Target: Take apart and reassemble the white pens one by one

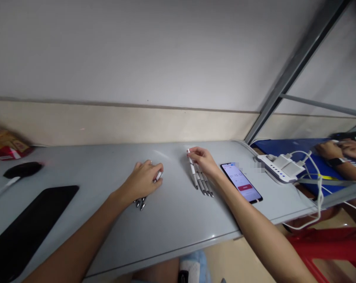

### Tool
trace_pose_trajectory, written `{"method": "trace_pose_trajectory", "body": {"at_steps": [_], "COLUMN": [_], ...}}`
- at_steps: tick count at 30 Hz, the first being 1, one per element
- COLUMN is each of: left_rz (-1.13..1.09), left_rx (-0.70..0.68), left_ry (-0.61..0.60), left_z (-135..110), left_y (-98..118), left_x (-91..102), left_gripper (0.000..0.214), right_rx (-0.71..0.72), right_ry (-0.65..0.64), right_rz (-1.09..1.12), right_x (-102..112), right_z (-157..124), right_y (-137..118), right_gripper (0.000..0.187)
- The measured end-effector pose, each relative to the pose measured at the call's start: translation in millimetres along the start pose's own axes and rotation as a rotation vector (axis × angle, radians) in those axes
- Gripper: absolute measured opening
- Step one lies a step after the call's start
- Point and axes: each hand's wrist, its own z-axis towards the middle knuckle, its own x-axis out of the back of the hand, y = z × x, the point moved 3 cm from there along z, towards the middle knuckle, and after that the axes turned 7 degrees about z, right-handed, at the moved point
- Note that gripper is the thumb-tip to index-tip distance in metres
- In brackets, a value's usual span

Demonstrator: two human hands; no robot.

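My right hand (203, 159) pinches the upper end of a white pen (192, 171), whose grey tip points toward me near the tabletop. Several similar white-and-grey pens (205, 184) lie side by side just to its right, partly under that hand. My left hand (145, 179) is curled low over the table, its thumb and fingers closed on a white pen (158, 176) that shows only at one end. Beneath this hand, the silver tips of other pens (141, 205) stick out toward me; their upper parts are hidden.
Right of my right hand lies a lit phone (242, 182), then a white power strip (279, 169) with cables. A black mat (33, 232), a dark corded object (23, 169) and a red-yellow package (8, 144) are at left. Another person's hands (340, 149) rest beyond the metal frame.
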Motion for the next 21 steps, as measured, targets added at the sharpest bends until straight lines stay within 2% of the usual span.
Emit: {"method": "trace_pose_trajectory", "body": {"at_steps": [4, 8, 13, 21], "left_rz": [0.011, 0.021, 0.024, 0.039], "left_rx": [-0.004, -0.018, -0.016, -0.013], "left_ry": [-0.001, 0.010, 0.003, 0.004], "left_z": [-1, -1, 0, -1], "left_y": [1, 0, -3, -4], "left_x": [2.0, -1.1, -7.0, -10.6], "left_gripper": [0.006, 0.009, 0.014, 0.017], "right_rx": [0.101, 0.117, 0.079, 0.035], "right_ry": [0.079, 0.073, 0.058, 0.034], "right_rz": [-0.474, -0.822, -0.951, -0.983], "right_x": [6, 7, 8, 10], "right_z": [2, 4, 5, 8], "right_y": [5, 12, 16, 19], "right_gripper": [0.021, 0.017, 0.020, 0.031]}}
